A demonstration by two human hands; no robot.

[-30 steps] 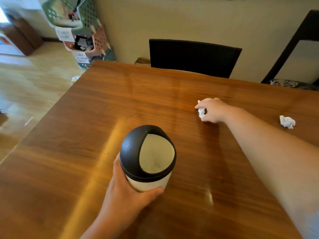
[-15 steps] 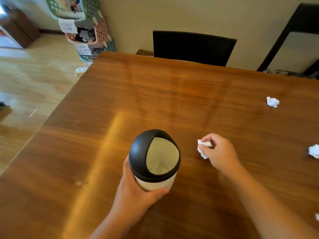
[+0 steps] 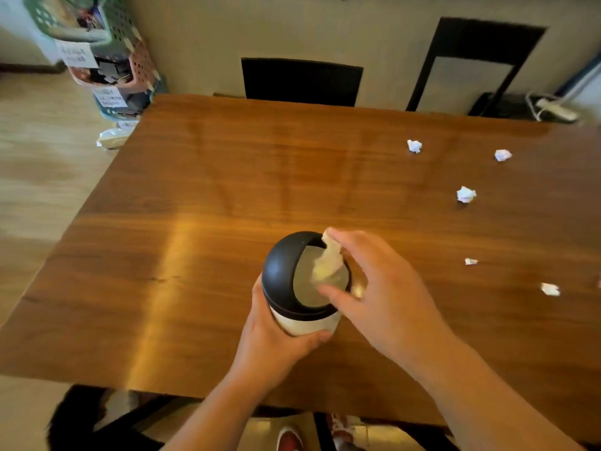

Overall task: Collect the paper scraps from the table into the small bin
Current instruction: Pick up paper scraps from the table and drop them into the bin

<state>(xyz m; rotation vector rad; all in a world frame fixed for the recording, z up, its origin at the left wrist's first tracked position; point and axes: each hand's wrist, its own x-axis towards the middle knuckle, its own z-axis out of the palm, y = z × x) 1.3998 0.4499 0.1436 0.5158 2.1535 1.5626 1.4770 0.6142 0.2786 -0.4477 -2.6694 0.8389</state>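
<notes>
A small white bin [image 3: 305, 322] with a black swing-lid top stands on the wooden table [image 3: 195, 255] near its front edge. My left hand [image 3: 276, 349] grips the bin's side from below. Over the lid opening, my right hand [image 3: 383, 288] holds a crumpled paper scrap [image 3: 328, 260] between thumb and fingertips; the scrap hangs blurred against the flap. Several white scraps lie on the table's right half, among them a scrap [image 3: 414, 146], a second scrap [image 3: 466, 194] and a small third scrap [image 3: 550, 289].
A black chair [image 3: 302, 81] stands behind the table's far edge and another dark chair [image 3: 474, 60] to its right. Stacked plastic baskets [image 3: 104, 60] sit on the floor at far left. A power strip [image 3: 557, 110] lies at the back right.
My right hand has carried the scrap from the table leftward and up over the bin's lid opening. The left hand keeps its hold on the bin. The camera has tilted down.
</notes>
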